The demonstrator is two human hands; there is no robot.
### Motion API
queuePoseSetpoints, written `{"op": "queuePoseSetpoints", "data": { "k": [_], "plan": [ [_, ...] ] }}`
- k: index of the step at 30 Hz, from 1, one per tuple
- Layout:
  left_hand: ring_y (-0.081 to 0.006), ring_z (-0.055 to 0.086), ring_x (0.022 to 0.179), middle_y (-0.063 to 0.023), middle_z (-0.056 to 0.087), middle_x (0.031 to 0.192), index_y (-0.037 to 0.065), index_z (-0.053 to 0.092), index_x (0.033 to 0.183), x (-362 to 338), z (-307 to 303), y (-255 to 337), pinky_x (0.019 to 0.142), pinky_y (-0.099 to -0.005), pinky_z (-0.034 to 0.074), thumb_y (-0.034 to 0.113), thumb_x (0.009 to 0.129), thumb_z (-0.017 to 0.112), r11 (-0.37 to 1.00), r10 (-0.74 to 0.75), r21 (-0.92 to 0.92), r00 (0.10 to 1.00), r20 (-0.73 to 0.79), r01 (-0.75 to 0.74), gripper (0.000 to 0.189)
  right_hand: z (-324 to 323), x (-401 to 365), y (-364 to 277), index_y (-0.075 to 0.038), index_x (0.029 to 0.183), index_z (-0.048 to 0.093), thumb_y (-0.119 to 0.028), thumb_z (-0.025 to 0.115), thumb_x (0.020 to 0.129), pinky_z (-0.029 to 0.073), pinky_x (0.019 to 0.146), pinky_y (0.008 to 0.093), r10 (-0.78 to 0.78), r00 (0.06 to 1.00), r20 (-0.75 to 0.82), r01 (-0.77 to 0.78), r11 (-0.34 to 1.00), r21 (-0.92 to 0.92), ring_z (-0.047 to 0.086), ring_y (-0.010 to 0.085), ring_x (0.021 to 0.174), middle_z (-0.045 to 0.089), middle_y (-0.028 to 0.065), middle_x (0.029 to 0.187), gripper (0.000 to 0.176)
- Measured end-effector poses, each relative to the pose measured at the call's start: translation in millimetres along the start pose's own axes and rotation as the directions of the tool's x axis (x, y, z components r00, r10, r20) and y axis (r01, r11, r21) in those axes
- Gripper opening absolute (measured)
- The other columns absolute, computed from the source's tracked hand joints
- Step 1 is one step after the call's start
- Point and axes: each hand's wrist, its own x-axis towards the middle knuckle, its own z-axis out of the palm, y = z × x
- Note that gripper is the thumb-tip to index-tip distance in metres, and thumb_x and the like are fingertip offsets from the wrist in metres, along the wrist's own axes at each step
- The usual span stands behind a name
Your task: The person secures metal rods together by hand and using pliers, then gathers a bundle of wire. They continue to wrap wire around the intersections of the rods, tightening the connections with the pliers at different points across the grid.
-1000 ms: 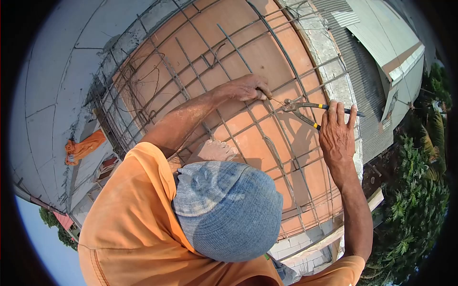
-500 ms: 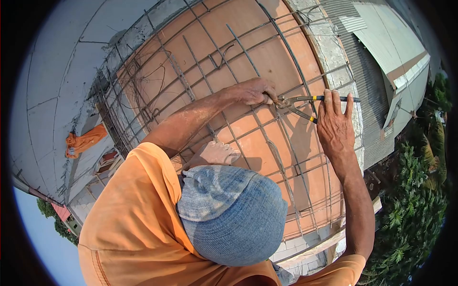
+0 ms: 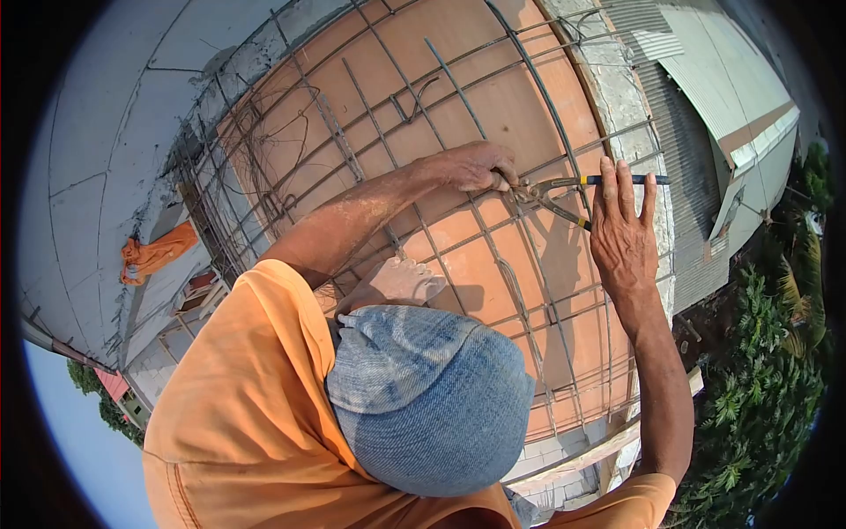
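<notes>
- Fingers of our left hand (image 3: 471,166) are curled tight and bunched together, pinching at a bar crossing right against the nose of the pincers (image 3: 551,189). What sits between the fingertips is too thin for us to make out.
- Fingers of our right hand (image 3: 621,234) lie nearly straight and close together across the upper handle of the pincers. The thumb is hidden beneath, and we judge that it clamps the tool against the palm.
- The pincers lie almost flat on the rebar mesh (image 3: 370,115), nose toward the left hand and handles splayed apart toward the right. We judge that this keeps the nose low at the joint.
- Beneath the pincers, the plywood formwork (image 3: 493,79) shows through the mesh, which sits just above it.
- Beyond the pincers' handle ends runs a block edge (image 3: 608,97), then a corrugated roof (image 3: 705,88) farther out.
- Nearer us than the pincers are our denim cap (image 3: 432,397) and orange shirt (image 3: 247,406).
- Well away from the pincers, on the left hand's side, an orange cloth (image 3: 159,254) hangs.
</notes>
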Motion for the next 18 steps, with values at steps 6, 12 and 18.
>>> {"op": "queuePoseSetpoints", "data": {
  "k": [6, 12, 18],
  "plan": [
    [-0.0205, 0.055, 0.081, -0.0073, 0.055, 0.083, -0.002, 0.068, 0.095, 0, -4, 5, 0.072, -0.0337, 0.041, 0.008, 0.082, 0.066, 0.998, -0.010, 0.063, 0.999, 0.035, 0.008, 0.017, 9, 1, 3, -0.006, 0.132, 0.053, -0.019, 0.048, 0.093, 0.005, 0.119, 0.0570, 0.044, 0.999, -0.032, -0.039, 0.990, 0.134, 0.018, 0.0256, 0.145, 0.031, 0.0101, 0.151, 0.042],
    [-0.0204, 0.053, 0.079, -0.0071, 0.052, 0.081, -0.002, 0.067, 0.093, 1, -3, 2, 0.071, -0.0338, 0.040, 0.009, 0.083, 0.065, 0.997, 0.003, 0.073, 0.999, 0.035, -0.006, 0.015, 10, 1, 3, -0.009, 0.130, 0.056, -0.022, 0.048, 0.093, 0.006, 0.119, 0.0566, 0.026, 0.998, -0.053, -0.022, 0.996, 0.087, 0.021, 0.0245, 0.144, 0.035, 0.0091, 0.149, 0.040],
    [-0.0207, 0.053, 0.079, -0.0074, 0.053, 0.082, -0.003, 0.067, 0.093, 0, -3, 3, 0.070, -0.0336, 0.041, 0.010, 0.082, 0.065, 0.999, 0.005, 0.044, 1.000, 0.027, -0.006, 0.017, -3, 2, 4, -0.005, 0.111, 0.059, -0.015, 0.051, 0.090, 0.014, 0.119, 0.0537, 0.012, 0.999, -0.046, -0.006, 0.991, 0.130, 0.037, 0.0252, 0.134, 0.046, 0.0141, 0.134, 0.024]
  ]
}}
